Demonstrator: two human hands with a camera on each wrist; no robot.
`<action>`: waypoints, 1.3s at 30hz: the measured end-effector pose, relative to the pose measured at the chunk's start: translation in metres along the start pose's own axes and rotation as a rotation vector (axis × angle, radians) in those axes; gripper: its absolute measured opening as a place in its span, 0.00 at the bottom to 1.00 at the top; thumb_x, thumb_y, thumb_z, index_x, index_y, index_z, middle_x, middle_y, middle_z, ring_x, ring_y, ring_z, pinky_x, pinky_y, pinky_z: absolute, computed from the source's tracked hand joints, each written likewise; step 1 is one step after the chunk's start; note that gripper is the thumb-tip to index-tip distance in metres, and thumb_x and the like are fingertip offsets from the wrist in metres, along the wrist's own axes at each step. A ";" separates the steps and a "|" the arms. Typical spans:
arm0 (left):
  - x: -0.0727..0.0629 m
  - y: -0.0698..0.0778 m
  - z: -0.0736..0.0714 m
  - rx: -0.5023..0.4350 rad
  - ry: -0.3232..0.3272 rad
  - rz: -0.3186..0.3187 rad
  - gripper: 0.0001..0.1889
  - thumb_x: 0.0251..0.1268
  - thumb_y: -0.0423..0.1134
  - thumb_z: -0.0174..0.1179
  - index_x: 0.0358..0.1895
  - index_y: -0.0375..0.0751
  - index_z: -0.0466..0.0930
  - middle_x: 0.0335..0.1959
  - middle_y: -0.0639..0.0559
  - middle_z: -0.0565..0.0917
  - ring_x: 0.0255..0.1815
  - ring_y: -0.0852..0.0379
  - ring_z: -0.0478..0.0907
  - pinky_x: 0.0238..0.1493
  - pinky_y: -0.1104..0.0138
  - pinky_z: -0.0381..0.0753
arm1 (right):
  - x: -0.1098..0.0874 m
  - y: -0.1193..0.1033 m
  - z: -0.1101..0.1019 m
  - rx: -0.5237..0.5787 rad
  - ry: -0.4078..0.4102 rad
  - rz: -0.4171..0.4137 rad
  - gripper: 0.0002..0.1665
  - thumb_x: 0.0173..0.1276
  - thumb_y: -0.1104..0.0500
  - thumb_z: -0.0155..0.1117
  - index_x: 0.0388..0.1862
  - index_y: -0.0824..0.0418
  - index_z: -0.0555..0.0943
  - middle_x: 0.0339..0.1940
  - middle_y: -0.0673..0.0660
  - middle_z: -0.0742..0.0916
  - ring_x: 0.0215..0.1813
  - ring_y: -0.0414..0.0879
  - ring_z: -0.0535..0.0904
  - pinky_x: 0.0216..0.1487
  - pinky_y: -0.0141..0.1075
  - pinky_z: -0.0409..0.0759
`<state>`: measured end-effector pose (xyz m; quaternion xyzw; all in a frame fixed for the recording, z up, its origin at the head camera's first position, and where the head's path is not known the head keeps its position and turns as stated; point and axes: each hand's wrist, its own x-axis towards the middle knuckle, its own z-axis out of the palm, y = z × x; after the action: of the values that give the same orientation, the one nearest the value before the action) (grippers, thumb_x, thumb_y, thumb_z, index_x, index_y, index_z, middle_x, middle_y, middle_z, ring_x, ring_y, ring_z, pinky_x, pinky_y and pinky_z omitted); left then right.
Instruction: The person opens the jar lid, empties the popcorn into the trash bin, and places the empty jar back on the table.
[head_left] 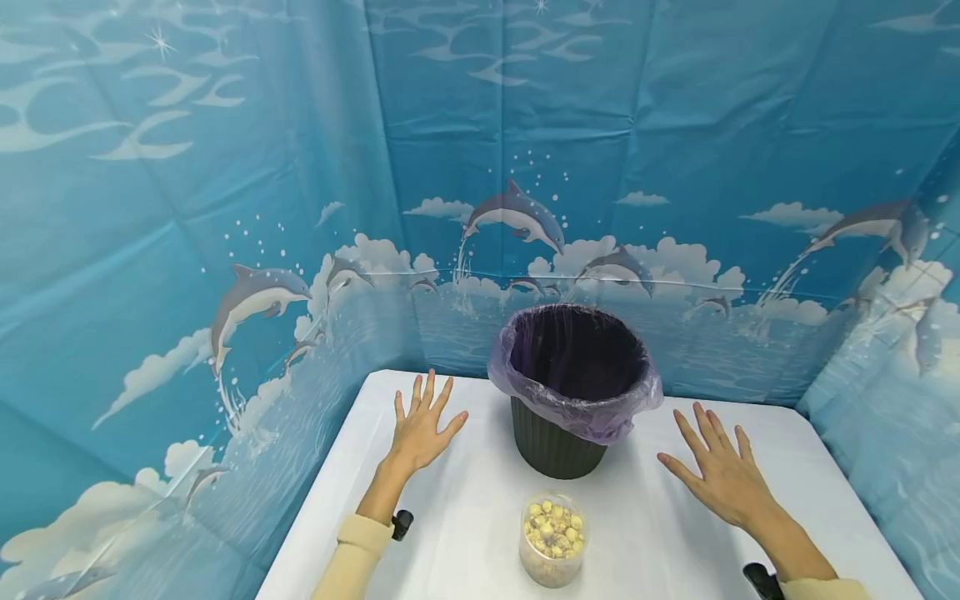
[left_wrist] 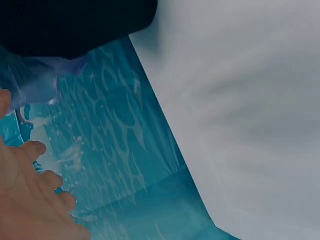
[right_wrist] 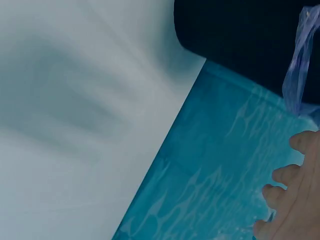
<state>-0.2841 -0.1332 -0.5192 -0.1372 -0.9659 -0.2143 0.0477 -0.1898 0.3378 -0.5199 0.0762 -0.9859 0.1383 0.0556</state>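
A dark ribbed bin (head_left: 558, 446), lined with a translucent purple bag (head_left: 592, 415), stands near the back of the table. In front of it is a clear round tub (head_left: 551, 568) filled with pale yellow popcorn-like balls (head_left: 553, 527). My left hand (head_left: 420, 429) is held to the left of the bin, fingers spread and straight, holding nothing. On the bin's other side my right hand (head_left: 723, 475) is likewise spread with straight fingers and holds nothing. Both wrist views show part of the bin (left_wrist: 75, 25) and the fingers of each hand (right_wrist: 287, 175).
A white table (head_left: 465, 517) lies under everything, its back edge close to a blue curtain (head_left: 712, 167) printed with dolphins and clouds. The curtain also runs along the left and right sides. Small black devices (head_left: 402, 524) sit at both wrists.
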 end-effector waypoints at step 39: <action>-0.121 0.101 0.178 -0.627 0.059 0.113 0.58 0.58 0.52 0.75 0.83 0.38 0.44 0.80 0.30 0.55 0.77 0.21 0.57 0.63 0.14 0.48 | -0.040 -0.184 0.121 -0.088 0.376 -0.412 0.43 0.77 0.31 0.50 0.76 0.60 0.71 0.85 0.62 0.61 0.83 0.60 0.59 0.87 0.53 0.42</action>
<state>-0.1454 0.0016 -0.6581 -0.1925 -0.8418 -0.5025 0.0428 -0.1309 0.1341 -0.5920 0.2454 -0.9271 0.0927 0.2678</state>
